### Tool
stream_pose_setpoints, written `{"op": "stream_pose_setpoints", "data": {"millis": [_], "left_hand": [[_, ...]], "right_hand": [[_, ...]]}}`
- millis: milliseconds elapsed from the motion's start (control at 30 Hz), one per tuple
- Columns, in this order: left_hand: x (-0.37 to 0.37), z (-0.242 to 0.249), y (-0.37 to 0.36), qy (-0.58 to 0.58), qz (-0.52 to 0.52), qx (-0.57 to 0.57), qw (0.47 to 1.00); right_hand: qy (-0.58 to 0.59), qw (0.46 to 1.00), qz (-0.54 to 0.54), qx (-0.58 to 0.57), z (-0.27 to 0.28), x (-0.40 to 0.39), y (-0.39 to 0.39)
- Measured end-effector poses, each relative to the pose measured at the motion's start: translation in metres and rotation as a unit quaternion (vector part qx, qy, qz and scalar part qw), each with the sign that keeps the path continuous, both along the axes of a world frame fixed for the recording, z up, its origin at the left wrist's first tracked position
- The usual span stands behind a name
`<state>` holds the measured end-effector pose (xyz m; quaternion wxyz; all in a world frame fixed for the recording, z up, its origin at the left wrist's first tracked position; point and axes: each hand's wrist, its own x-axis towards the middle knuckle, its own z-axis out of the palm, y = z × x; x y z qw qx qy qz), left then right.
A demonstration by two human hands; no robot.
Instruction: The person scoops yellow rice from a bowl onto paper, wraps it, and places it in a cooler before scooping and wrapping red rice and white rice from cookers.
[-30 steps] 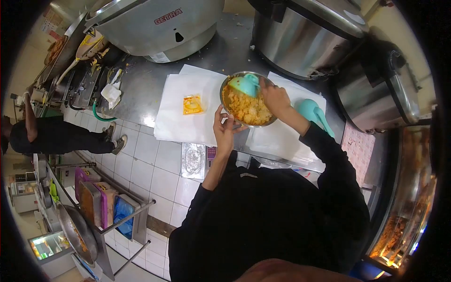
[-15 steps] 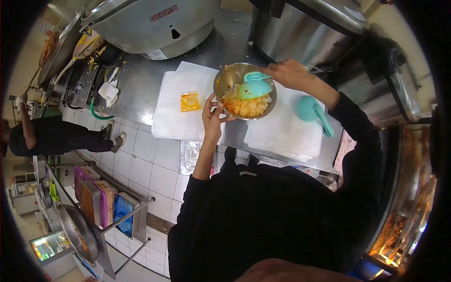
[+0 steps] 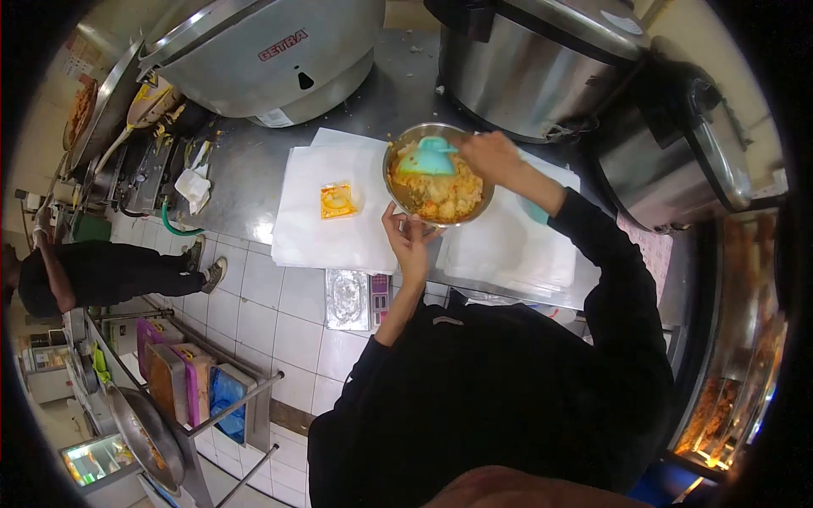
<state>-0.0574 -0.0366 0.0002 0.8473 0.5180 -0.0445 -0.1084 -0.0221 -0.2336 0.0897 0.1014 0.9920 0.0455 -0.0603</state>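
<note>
A metal bowl [image 3: 489, 200] holds orange-tinted rice [image 3: 442, 196], with paler clumps among it. Its near rim is gripped by my left hand [image 3: 412, 240], thumb at the edge and fingers partly hidden below. My right hand [image 3: 495, 159], slightly blurred, is closed around the handle of a turquoise rice scoop [image 3: 428, 158], whose head rests in the rice at the bowl's left side. Sheets of white paper [image 3: 508, 258] lie under and beside the bowl. A second turquoise scoop [image 3: 533, 212] lies on the right-hand sheets, mostly hidden by my right forearm.
Left of the bowl, a small packet with orange contents [image 3: 338, 201] lies on white paper. Large rice cookers [image 3: 542, 76] and a grey GETRA container [image 3: 279, 59] line the back of the steel counter [image 3: 241, 182]. A person in dark clothes [image 3: 110, 269] stands at far left.
The scoop and my right hand have moved left across the bowl. The rice now looks more evenly orange. My left hand stays on the rim, and the camera view has shifted slightly.
</note>
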Motion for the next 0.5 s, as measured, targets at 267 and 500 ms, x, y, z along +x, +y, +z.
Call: {"op": "stream_pose_setpoints", "data": {"millis": [267, 500], "left_hand": [[-0.002, -0.009, 0.0, 0.042, 0.022, -0.018, 0.999], [-0.001, -0.009, -0.001, 0.075, 0.012, -0.03, 0.997]], "right_hand": [[-0.035, 0.997, 0.025, 0.062, -0.027, -0.011, 0.0], [0.025, 0.998, 0.063, -0.009, 0.031, -0.032, 0.006]]}}
